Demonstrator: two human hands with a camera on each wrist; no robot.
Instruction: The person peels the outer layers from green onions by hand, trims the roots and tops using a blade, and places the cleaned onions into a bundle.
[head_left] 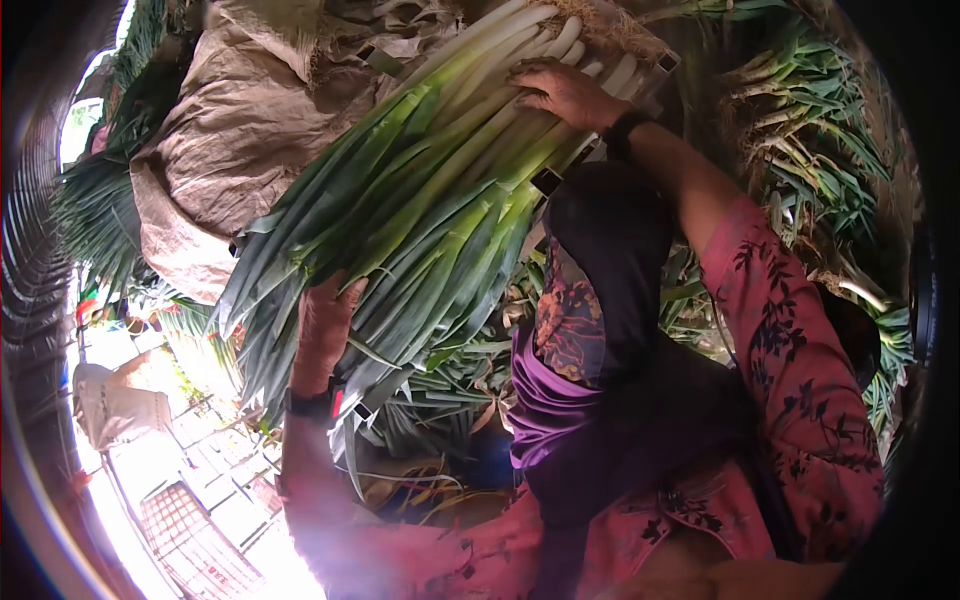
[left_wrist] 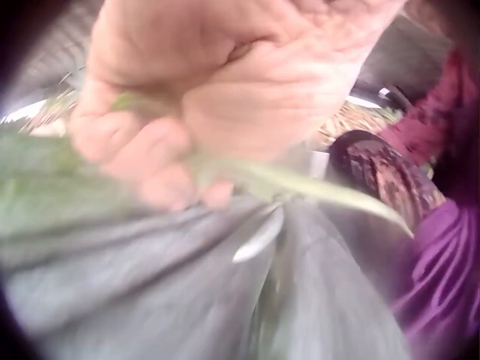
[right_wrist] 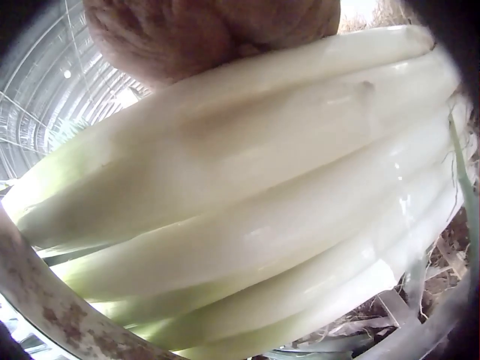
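A big bundle of leeks (head_left: 400, 200) lies slantwise before me, white stalks at the upper right, dark green leaves fanning to the lower left. My right hand (head_left: 572, 95) rests across the white stalks near the root end. The right wrist view shows that hand along the top of the thick white stalks (right_wrist: 247, 172). Down among the leaves is my left hand (head_left: 326, 325). In the blurred left wrist view its fingers (left_wrist: 161, 161) curl round a thin pale green leek leaf (left_wrist: 322, 187), and broad grey-green leaves spread below.
A brown sack cloth (head_left: 230, 130) is heaped left of the bundle. More leeks with roots (head_left: 800, 130) lie at the right, and further green leaves (head_left: 100, 210) at the far left. A checked plastic crate (head_left: 195, 535) stands on the bright floor at lower left.
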